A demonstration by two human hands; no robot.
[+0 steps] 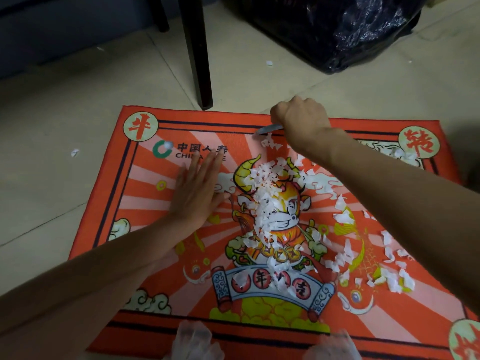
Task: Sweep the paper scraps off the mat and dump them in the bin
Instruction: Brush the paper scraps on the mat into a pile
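A red printed mat [145, 193] lies on the tiled floor. White paper scraps [267, 203] lie in a band down its middle, with more scattered on the right side [389, 266]. My left hand [197, 188] presses flat on the mat, fingers straight, just left of the pile. My right hand [301, 118] is at the mat's far edge, its fingers curled round a thin grey tool [267, 129] whose tip touches the mat above the scraps. A black plastic bin bag [345, 29] sits beyond the mat at the top right.
A dark furniture leg [200, 61] stands just past the mat's far edge. Stray scraps lie on the floor, one to the left [74, 152] and one behind the mat [269, 63]. Clear plastic-covered shapes [197, 341] show at the bottom edge.
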